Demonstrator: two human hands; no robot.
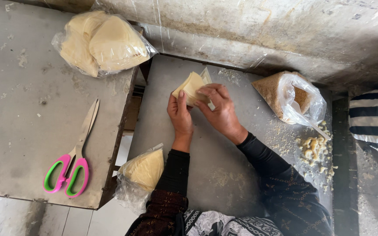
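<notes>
Both my hands work on a thin pale dough sheet (192,84) folded into a cone shape, held just above the grey metal table (224,170). My left hand (179,114) grips its left edge with the thumb pressed on the dough. My right hand (220,109) covers the right side, fingers curled over the fold. Both arms wear black sleeves.
A clear bag of brown crumbs (292,97) with a white spoon lies at the right, beside scattered pale crumbs (315,150). A bag of dough sheets (103,43) and pink-green scissors (73,161) rest on the left table. Another dough bag (144,171) sits by my left elbow. Striped cloth (375,118) lies far right.
</notes>
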